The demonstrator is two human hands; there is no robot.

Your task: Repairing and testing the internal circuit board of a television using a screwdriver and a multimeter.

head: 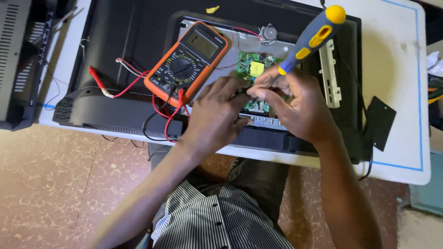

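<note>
Steadying the green circuit board (253, 64) with pinching left hand (217, 113) fingers, the right hand (295, 103) grips the blue-and-yellow plastic-handled screwdriver (313, 38); keeping it upright seems wise.

Both forearms reach forward; left hand (217, 113) and right hand (295, 103) meet, curled fingers (260, 92) pinched together, fingertips touching, knuckles upward.

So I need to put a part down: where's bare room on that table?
Bare white table right of the black panel, above the loose black plate. Crowded around the multimeter, red leads, circuit board and both hands with the screwdriver.
</note>
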